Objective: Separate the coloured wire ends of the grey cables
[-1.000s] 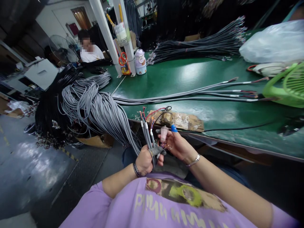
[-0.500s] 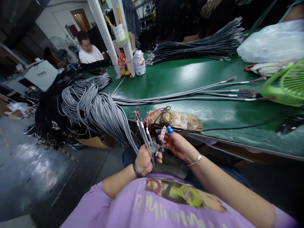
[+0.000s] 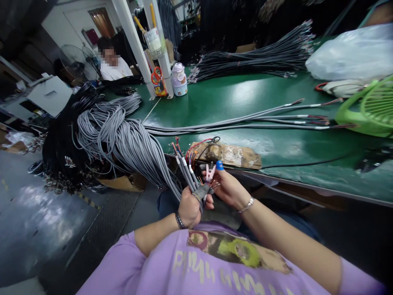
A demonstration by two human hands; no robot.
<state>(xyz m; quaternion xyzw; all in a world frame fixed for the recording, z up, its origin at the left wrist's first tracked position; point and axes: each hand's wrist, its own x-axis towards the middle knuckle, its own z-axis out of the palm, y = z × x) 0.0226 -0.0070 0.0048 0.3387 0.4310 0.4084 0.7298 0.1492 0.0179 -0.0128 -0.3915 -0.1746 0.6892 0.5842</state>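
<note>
My left hand is closed around several grey cables whose stripped ends with coloured wires point up in front of the table edge. My right hand sits just right of those ends, a blue finger cot on one fingertip, and pinches a small pink clip-like tool against the thin wires. The cables run back to a big grey cable bundle that hangs over the left edge of the green table.
Long grey cables lie across the table beside a taped brown block. A green fan, a white plastic bag, dark cable piles, scissors and a small jar stand further back. Another person sits far left.
My right hand has shifted slightly left and up toward the wire ends, and the pink tool has turned. The left hand keeps its grip; the view has drifted a little.
</note>
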